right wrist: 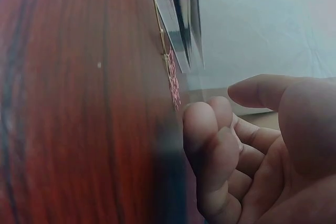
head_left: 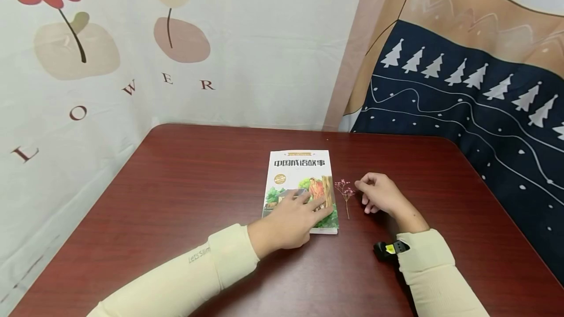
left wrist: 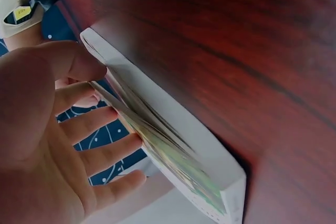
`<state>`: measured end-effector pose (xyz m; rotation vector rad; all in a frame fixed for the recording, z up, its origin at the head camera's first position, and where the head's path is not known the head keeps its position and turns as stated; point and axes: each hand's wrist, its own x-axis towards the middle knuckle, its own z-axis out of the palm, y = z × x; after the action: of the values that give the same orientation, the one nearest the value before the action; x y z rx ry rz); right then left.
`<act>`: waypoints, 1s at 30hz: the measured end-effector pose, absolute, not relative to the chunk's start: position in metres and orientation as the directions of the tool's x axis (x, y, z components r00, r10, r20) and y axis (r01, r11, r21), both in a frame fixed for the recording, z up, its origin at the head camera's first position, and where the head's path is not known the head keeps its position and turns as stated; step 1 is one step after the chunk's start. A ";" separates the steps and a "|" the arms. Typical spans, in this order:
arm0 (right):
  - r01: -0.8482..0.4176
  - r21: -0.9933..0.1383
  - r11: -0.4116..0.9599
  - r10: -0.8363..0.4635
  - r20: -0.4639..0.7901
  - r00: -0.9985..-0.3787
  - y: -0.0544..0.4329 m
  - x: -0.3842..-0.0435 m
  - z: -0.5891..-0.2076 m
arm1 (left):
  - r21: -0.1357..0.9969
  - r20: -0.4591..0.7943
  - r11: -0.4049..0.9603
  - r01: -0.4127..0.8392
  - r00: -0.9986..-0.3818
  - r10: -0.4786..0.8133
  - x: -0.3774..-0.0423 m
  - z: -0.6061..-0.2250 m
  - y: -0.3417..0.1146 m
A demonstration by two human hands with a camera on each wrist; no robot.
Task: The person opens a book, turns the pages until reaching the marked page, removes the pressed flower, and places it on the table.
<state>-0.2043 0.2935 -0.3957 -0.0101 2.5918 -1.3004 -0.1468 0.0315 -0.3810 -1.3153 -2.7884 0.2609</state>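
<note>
A paperback book [head_left: 297, 163] with Chinese lettering and a painted scene lies on the table. My left hand [head_left: 293, 219] rests on the lower part of its cover, fingers spread. In the left wrist view the thumb [left wrist: 79, 61] is at the book's edge, and the cover and some pages gape slightly apart. Right of the book lies a small dried flower sprig [head_left: 346, 194] with pink blooms and a thin stem. My right hand [head_left: 382, 193] is just right of the sprig, loosely curled, with nothing visible in it. The right wrist view shows the sprig [right wrist: 172, 74] apart from those fingers.
The dark red wooden table [head_left: 198, 170] extends around both hands. Behind it hangs a pale curtain [head_left: 264, 53] with flower prints and letters. A navy cloth [head_left: 440, 97] with white trees hangs at the right. A black device [head_left: 389, 250] is strapped at the right wrist.
</note>
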 end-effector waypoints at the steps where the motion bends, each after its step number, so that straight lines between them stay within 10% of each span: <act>1: 0.099 -0.790 0.605 -0.113 -0.209 -0.971 0.293 -0.204 -0.396 | -0.165 -0.041 0.626 0.762 -0.639 0.768 -0.147 -0.381 0.031; 16: -0.101 -0.636 0.765 -0.079 0.063 -0.995 0.281 -0.182 -0.372 | 0.254 -0.033 0.739 0.625 -0.758 0.652 -0.152 -0.369 -0.015; 30: -0.097 -0.389 0.916 -0.109 -0.007 -0.994 0.292 -0.195 -0.379 | 0.224 -0.088 0.950 0.220 -0.966 0.244 -0.197 -0.369 -0.099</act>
<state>-0.1954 0.2920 -0.3789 -0.1636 3.0469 -0.6168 -0.1969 -0.0992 -0.3686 -0.3843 -3.2154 -0.3474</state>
